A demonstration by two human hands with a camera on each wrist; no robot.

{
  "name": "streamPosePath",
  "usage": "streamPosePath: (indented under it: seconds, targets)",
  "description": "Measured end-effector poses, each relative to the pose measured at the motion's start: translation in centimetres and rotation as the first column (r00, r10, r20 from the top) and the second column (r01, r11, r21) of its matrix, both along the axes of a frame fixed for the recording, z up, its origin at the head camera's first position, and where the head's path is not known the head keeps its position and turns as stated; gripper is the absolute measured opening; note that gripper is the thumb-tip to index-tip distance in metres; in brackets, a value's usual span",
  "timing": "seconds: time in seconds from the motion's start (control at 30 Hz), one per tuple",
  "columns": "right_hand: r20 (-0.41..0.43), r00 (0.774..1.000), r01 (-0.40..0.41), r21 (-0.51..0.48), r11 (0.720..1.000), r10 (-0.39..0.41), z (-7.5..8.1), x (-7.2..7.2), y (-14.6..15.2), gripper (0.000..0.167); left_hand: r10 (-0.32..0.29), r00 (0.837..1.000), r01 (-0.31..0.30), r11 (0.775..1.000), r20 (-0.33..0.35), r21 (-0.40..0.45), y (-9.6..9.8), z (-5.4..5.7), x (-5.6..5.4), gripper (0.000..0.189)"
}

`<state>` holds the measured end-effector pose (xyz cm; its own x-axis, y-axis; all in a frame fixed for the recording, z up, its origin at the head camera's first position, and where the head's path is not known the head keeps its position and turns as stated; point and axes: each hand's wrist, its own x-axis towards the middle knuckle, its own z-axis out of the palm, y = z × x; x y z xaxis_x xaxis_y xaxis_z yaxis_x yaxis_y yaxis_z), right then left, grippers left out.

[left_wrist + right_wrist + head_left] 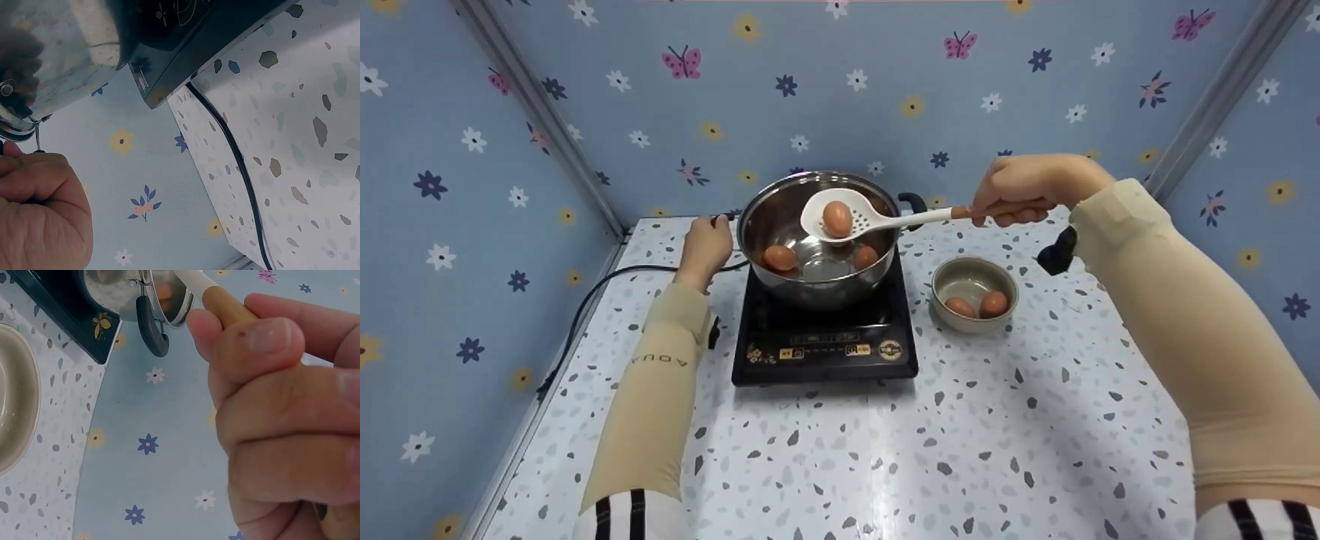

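Note:
My right hand [1020, 187] grips the wooden handle [228, 306] of a white slotted skimmer [877, 220]. In its bowl lies one brown egg [838, 219], held up over a steel pot [825, 292]. Two more brown eggs sit inside the pot, one at the left [780, 258] and one at the right [866, 257]. At the pot's left side, my left hand [706, 244] holds the pot's black side handle, mostly hidden by the fingers. The left wrist view shows the curled left hand [45, 208] right at the pot's wall.
The pot stands on a black induction cooker [825, 367], its cord [585, 307] running left along the table. To the right, a beige bowl [971, 325] holds two brown eggs. The pot's other black handle [151, 329] juts out right. Flowered blue walls enclose the speckled table [810, 465].

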<state>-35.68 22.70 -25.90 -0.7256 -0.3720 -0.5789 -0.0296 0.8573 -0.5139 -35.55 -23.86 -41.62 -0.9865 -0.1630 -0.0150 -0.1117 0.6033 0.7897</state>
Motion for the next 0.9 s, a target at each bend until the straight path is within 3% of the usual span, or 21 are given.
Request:
streamPosePath:
  seconds: [0.3,0.53,0.9]
  targets:
    - [-0.005,1.000,0.004,0.010,1.000,-0.004,0.4,0.3,1.6,0.035,0.011,1.000,-0.011,1.000,-0.009,-0.015,0.1,-0.1,-0.2,0.041]
    - [0.006,1.000,0.008,-0.009,1.000,-0.008,0.5,0.5,2.8,0.035,0.008,1.000,-0.008,1.000,0.008,-0.012,0.0,0.0,-0.2,0.055]
    - [-0.008,0.999,0.053,-0.012,0.999,-0.053,0.8,0.9,4.9,0.038,0.003,1.000,-0.003,1.000,0.023,0.004,-0.1,0.0,-0.2,0.058]
